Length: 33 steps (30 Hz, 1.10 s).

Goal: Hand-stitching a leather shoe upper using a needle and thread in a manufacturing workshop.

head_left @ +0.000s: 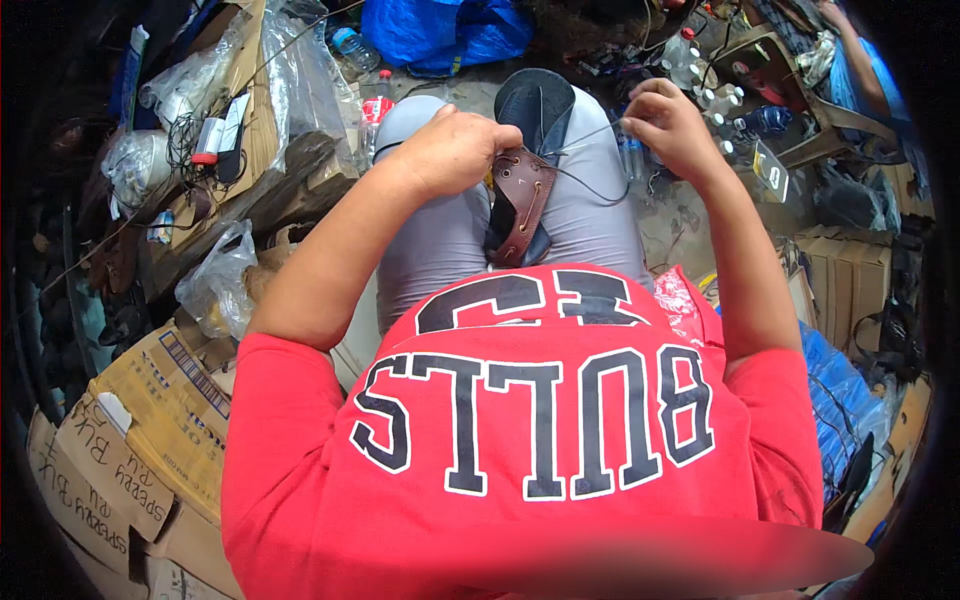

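Between my knees rests a shoe upper (524, 200) of brown leather, with metal eyelets and a light lace threaded along its edge. Its dark lining or sole part (536, 100) points away from me. My left hand (458, 148) is closed on the brown leather near its far left edge, thumb on top. Raised to the right of the shoe, my right hand (672, 125) pinches a thin cord (592, 134) that runs taut to the leather. A dark loop of cord (598, 192) hangs over my right thigh.
Cardboard boxes (160, 400) and clear plastic bags (222, 280) crowd my left. A bottle with a red cap (376, 108) stands beyond my left knee. Ahead lies a blue sheet (445, 35). Several bottles (685, 60) and a crate (770, 90) sit far right, near another person's arm (862, 60).
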{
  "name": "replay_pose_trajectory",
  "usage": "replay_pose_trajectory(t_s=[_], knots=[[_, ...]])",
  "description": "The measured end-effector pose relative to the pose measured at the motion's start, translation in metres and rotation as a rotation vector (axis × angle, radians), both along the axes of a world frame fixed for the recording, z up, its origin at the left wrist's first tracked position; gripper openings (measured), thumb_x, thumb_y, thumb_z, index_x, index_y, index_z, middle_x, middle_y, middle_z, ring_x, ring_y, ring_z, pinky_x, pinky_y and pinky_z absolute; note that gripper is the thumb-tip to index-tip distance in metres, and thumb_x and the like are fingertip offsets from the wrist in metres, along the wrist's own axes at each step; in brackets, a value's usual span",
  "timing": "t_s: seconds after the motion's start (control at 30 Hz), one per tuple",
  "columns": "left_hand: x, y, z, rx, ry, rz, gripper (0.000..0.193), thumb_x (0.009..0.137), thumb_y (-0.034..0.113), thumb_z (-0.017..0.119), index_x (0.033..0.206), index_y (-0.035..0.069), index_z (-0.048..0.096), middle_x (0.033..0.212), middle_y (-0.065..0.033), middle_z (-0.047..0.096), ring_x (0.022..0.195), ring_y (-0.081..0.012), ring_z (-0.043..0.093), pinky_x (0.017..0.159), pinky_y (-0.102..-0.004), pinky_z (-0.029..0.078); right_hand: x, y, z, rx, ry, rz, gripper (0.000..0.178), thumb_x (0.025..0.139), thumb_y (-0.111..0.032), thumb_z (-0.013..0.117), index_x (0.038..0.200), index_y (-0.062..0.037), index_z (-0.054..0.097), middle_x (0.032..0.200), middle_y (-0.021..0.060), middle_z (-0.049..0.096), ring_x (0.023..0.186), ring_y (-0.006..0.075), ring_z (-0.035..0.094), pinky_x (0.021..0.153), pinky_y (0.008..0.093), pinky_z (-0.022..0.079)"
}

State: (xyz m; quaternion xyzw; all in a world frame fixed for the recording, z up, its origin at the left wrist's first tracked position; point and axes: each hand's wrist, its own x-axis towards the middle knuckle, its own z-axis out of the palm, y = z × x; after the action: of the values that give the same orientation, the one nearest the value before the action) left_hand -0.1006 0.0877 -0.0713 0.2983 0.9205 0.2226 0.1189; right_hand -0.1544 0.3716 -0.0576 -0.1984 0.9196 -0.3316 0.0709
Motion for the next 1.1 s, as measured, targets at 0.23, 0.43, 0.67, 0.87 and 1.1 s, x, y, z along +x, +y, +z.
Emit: replay_pose_trajectory(t_s=[0.23, 0.43, 0.67, 0.87, 1.1], knots=[[-0.007, -0.006, -0.005, 0.092, -0.032, -0.006, 0.018, 0.075, 0.007, 0.06, 0.092, 0.004, 0.064, 0.086, -0.0165, 0.065, 0.085, -0.0332, 0.062, 0.073, -0.0407, 0.047, 0.021, -0.026, 0.013, 0.289, 0.421, 0.454, 0.011, 0.08, -0.021, 0.062, 0.086, -0.012, 0.065, 0.09, 0.005, 0.061, 0.093, 0.0247, 0.057, 0.086, 0.039, 0.039], [-0.021, 0.005, 0.005, 0.073, -0.306, -0.032, 0.022, 0.078, 0.009, 0.059, 0.099, 0.004, 0.065, 0.089, -0.017, 0.065, 0.084, -0.0333, 0.062, 0.073, -0.0382, 0.048, 0.037, -0.057, 0.017, 0.441, 0.359, 0.542, 0.007, 0.081, -0.014, 0.055, 0.083, -0.0104, 0.061, 0.078, 0.0079, 0.063, 0.083, 0.0245, 0.061, 0.082, 0.0387, 0.038], [-0.012, -0.011, 0.013, -0.031, 0.16, -0.214, 0.016, 0.074, 0.003, 0.053, 0.086, 0.008, 0.061, 0.08, -0.0108, 0.062, 0.085, -0.0265, 0.06, 0.079, -0.0372, 0.043, 0.026, -0.044, -0.002, 0.418, 0.295, 0.59, 0.006, 0.078, -0.011, 0.055, 0.083, -0.0123, 0.058, 0.071, 0.0073, 0.062, 0.076, 0.0258, 0.061, 0.082, 0.0393, 0.037], [0.017, -0.119, 0.019, -0.152, 0.203, 0.019, 0.008, 0.07, -0.003, 0.048, 0.073, 0.003, 0.052, 0.07, -0.0132, 0.054, 0.072, -0.0296, 0.057, 0.066, -0.0379, 0.045, 0.027, 0.073, -0.012, 0.56, 0.077, 0.107, 0.002, 0.078, -0.01, 0.059, 0.076, -0.0099, 0.058, 0.07, 0.0097, 0.062, 0.074, 0.03, 0.059, 0.087, 0.0423, 0.037], [0.03, -0.212, 0.095, 0.558, -0.211, 0.6, 0.014, 0.091, 0.012, 0.055, 0.096, 0.003, 0.065, 0.089, -0.0034, 0.063, 0.085, -0.0127, 0.056, 0.08, -0.0267, 0.043, 0.004, 0.154, 0.038, -0.792, -0.257, -0.388, 0.011, 0.087, -0.014, 0.061, 0.085, -0.0037, 0.063, 0.076, -0.0016, 0.058, 0.069, 0.007, 0.049, 0.079, 0.0246, 0.043]])
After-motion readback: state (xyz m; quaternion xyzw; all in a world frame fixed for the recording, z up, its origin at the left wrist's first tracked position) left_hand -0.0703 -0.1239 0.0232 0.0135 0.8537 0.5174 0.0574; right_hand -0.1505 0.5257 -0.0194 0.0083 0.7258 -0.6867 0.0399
